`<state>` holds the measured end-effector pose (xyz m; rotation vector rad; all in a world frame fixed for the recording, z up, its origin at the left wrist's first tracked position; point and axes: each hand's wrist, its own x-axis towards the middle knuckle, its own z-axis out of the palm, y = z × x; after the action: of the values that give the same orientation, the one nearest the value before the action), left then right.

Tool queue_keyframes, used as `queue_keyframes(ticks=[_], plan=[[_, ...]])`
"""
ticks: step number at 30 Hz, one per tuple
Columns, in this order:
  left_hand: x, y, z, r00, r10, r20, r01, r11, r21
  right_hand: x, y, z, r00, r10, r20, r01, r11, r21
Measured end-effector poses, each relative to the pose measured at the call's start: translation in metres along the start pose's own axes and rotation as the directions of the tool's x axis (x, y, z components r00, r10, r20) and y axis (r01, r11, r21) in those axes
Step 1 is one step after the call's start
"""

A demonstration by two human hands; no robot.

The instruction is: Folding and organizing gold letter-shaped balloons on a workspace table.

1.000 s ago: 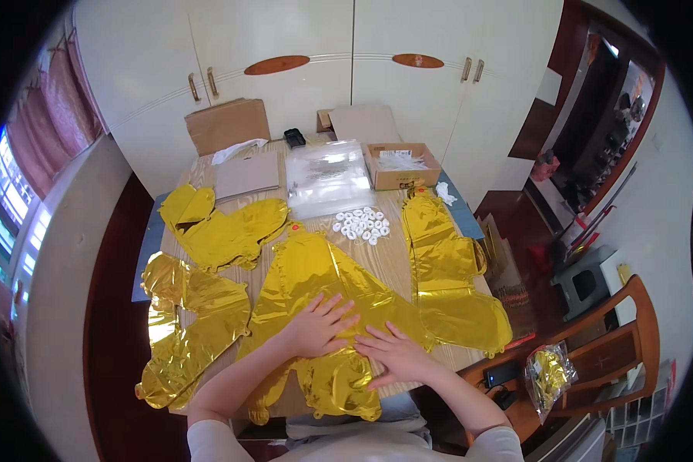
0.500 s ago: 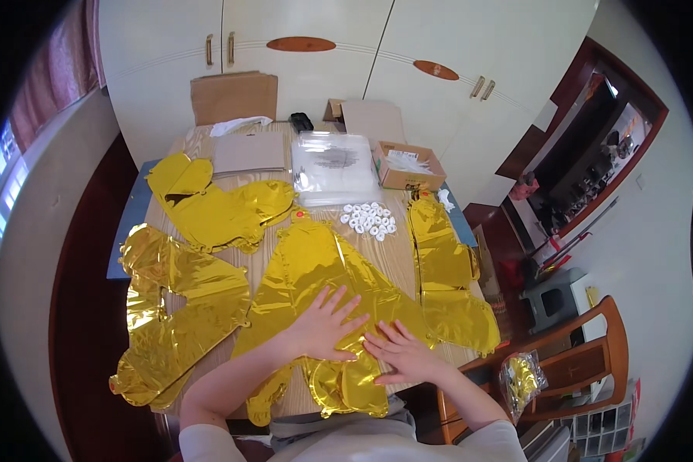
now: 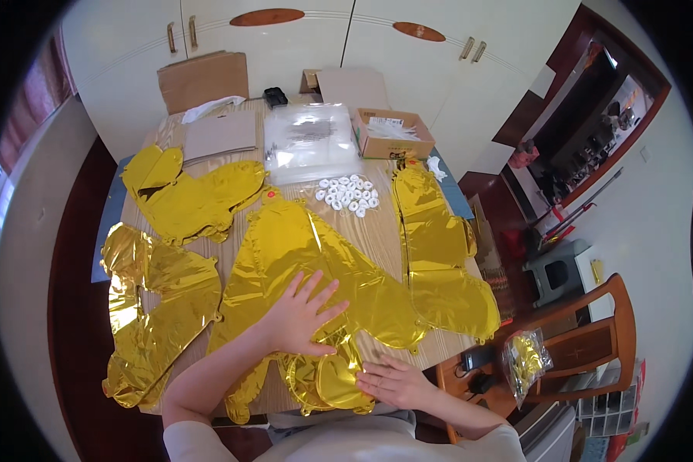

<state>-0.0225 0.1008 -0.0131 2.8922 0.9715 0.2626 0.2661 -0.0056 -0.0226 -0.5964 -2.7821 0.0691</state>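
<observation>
A large flat gold foil balloon (image 3: 300, 254) lies across the middle of the wooden table (image 3: 377, 231). My left hand (image 3: 300, 316) presses flat on its lower part, fingers spread. My right hand (image 3: 393, 383) rests open at the table's near edge, fingertips touching the crumpled bottom end of the same balloon (image 3: 327, 377). Neither hand grips anything.
More gold foil balloons lie at the left (image 3: 150, 308), far left (image 3: 192, 196) and right (image 3: 439, 254). A pile of small white rings (image 3: 346, 194), clear plastic bags (image 3: 308, 142), cardboard boxes (image 3: 393, 135) and a wooden chair (image 3: 585, 346) with a gold-filled bag (image 3: 523, 358) surround them.
My left hand has slid a little up and left on the balloon. My right hand has moved down toward the near edge. The camera has shifted so the table fills more of the view.
</observation>
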Motion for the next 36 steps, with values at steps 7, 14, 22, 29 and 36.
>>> queue_keyframes(ticks=[7, 14, 22, 29, 36], plan=[[0.004, 0.002, -0.003, 1.0, 0.014, 0.001, -0.014, 1.0, 0.006, -0.001, 0.01, -0.013, 0.993, -0.012, -0.118, 0.055, 0.928, 0.368], [0.004, 0.003, -0.003, 0.999, 0.011, 0.036, -0.012, 0.999, 0.032, 0.053, 0.078, -0.016, 0.966, 0.243, 0.088, -0.246, 0.969, 0.027], [0.003, 0.009, -0.009, 0.997, -0.023, 0.072, 0.018, 0.998, 0.066, 0.051, 0.063, -0.005, 0.938, 0.313, 0.149, -0.307, 0.95, -0.063], [0.001, 0.005, -0.012, 0.991, -0.025, 0.131, 0.015, 0.997, 0.078, 0.042, 0.054, -0.003, 0.934, 0.332, 0.131, -0.33, 0.943, -0.039], [0.0, -0.003, -0.014, 0.994, 0.014, 0.112, -0.025, 0.995, 0.092, 0.041, 0.076, -0.01, 0.907, 0.421, 0.023, -0.419, 0.906, -0.067]])
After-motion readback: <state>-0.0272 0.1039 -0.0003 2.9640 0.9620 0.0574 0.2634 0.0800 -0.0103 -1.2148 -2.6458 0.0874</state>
